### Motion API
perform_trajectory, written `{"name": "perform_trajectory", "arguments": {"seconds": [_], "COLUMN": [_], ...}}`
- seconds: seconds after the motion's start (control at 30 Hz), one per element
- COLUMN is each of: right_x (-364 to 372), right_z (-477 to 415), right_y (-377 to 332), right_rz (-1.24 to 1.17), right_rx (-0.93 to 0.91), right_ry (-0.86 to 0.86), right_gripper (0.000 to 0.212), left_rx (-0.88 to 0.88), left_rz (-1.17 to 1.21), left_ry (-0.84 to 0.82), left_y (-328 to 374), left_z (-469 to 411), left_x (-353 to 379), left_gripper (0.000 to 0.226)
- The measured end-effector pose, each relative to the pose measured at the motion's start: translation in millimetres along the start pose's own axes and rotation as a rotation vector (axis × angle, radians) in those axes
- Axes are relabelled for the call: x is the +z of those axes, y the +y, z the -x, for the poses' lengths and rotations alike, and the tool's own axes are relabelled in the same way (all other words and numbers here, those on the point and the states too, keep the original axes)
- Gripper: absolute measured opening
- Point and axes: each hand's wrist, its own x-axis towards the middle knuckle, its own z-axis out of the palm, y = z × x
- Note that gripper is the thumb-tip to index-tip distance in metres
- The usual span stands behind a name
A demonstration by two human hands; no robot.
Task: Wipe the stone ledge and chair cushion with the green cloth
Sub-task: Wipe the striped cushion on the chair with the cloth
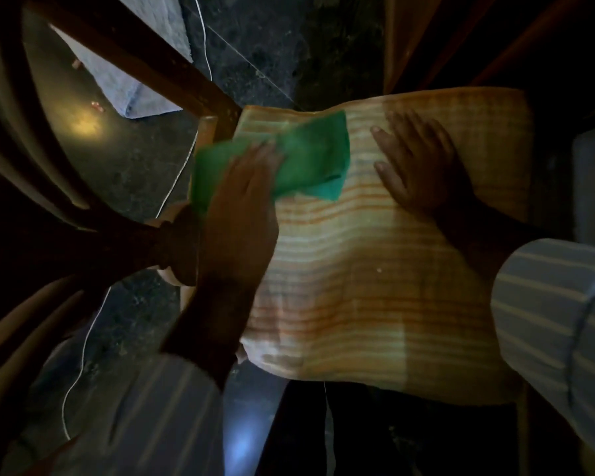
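— Where did we have the green cloth [289,159] at that moment?

— On the far left corner of the chair cushion [375,269], the striped orange-and-cream one. Our left hand [241,197] lay flat on top of it, palm down, fingers stretched forward and close together, pressing the cloth against the fabric rather than pinching it. Part of the cloth hung past the cushion's left edge, beside the dark wooden chair frame [145,60].

— And the other hand?

— Our right hand [419,163] rested bare on the cushion, to the right of the cloth and just apart from it. Its fingers were spread and laid flat, holding nothing.

— Was the cloth folded?

— It looked bunched or loosely folded, but the left hand and cloth were blurred, so we could not say for certain.

— What else did we see?

— Both striped sleeves [557,310] at the lower edge, a thin white cord [83,355] trailing over the dark stone floor [255,46], and a pale grey mat [128,87] lying beyond the chair frame.
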Motion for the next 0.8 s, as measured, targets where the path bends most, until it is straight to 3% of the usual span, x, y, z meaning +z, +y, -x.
{"name": "perform_trajectory", "arguments": {"seconds": [0.1, 0.17, 0.37, 0.57, 0.63, 0.7, 0.8], "right_x": [2, 4, 9, 8, 5, 6, 8], "right_z": [9, 9, 8, 8, 8, 7, 8], "right_y": [2, 2, 4, 4, 3, 2, 5], "right_rz": [-0.006, -0.003, -0.013, -0.014, -0.015, -0.015, -0.021], "right_rx": [0.046, 0.05, 0.057, 0.057, 0.062, 0.06, 0.061], "right_ry": [0.0, 0.009, 0.007, 0.001, -0.013, -0.019, 0.001], "right_gripper": [0.059, 0.059, 0.059, 0.058, 0.059, 0.059, 0.059], "left_rx": [0.021, -0.027, -0.153, -0.146, -0.22, -0.481, -0.617], "left_rz": [-0.094, -0.153, -0.027, 0.027, 0.086, 0.118, 0.185], "left_ry": [-0.269, -0.351, -0.24, -0.409, -0.471, -0.506, -0.292], "left_y": [-33, -48, -29, 14, 23, 35, 56], "left_z": [-40, -35, 78, 257, 256, 222, 149], "left_x": [49, 76, 77, 36, 23, 10, -7], "left_gripper": [0.048, 0.051, 0.045, 0.04, 0.041, 0.039, 0.037]}}
